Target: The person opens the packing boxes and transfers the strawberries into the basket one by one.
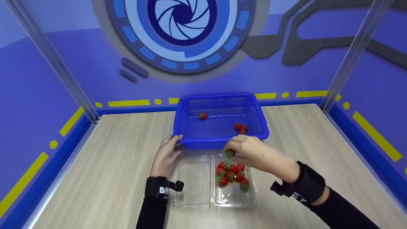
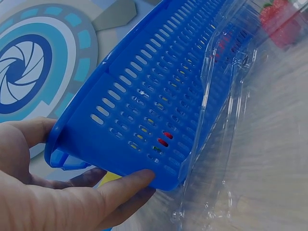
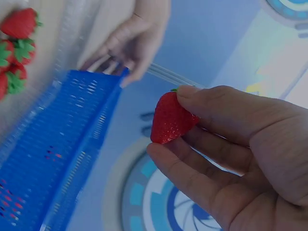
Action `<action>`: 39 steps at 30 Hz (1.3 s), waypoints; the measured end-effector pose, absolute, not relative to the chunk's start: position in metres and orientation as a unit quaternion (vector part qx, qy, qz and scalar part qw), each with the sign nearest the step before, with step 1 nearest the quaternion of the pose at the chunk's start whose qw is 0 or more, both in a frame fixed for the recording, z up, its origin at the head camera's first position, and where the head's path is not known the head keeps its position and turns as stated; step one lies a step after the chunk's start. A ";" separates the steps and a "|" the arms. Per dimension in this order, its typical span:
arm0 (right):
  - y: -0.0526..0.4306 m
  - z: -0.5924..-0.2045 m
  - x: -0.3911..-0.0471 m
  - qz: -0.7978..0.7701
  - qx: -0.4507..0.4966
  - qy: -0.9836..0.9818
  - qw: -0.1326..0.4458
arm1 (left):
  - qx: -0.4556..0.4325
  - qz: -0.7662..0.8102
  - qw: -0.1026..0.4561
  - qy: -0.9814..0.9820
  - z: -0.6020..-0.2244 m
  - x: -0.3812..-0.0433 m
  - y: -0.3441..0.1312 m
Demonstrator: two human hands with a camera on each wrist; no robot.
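Observation:
My right hand (image 1: 251, 151) pinches a strawberry (image 3: 172, 118) between thumb and fingers, above the near rim of the blue basket and the back of the clear plastic box. At the basket's near left corner, my left hand (image 1: 165, 156) holds the blue basket (image 2: 130, 96), its thumb at the rim and fingers against the outer wall. Several strawberries (image 1: 231, 175) with green leaves lie in the right half of the open clear plastic box (image 1: 233, 198). Inside the basket, one strawberry (image 1: 203, 116) lies at the back left and a few more (image 1: 238, 126) sit at the near right.
The clear box's left half (image 1: 194, 181) lies flat on the wooden table (image 1: 127, 152), just in front of the basket. Behind the basket stands a blue printed wall (image 1: 216, 86), with further panels at both sides.

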State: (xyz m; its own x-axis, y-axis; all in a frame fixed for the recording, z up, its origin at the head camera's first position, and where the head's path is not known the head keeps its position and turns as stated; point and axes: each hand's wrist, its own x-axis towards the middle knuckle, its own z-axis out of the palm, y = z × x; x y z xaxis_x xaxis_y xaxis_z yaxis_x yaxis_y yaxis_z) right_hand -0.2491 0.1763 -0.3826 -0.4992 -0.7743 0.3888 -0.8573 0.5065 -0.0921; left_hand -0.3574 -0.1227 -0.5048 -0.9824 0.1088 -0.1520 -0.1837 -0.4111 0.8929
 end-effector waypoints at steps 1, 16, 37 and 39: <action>0.177 -0.380 -0.249 0.139 0.476 -0.854 0.157 | -0.036 0.838 0.088 0.537 -0.504 -0.358 -0.123; 0.185 -0.375 -0.247 0.135 0.464 -0.861 0.158 | -0.041 0.834 0.083 0.544 -0.503 -0.358 -0.124; 0.191 -0.375 -0.271 0.136 0.445 -0.876 0.128 | -0.036 0.828 0.081 0.554 -0.505 -0.357 -0.124; 0.193 -0.375 -0.278 0.142 0.439 -0.878 0.126 | -0.037 0.830 0.082 0.550 -0.504 -0.358 -0.122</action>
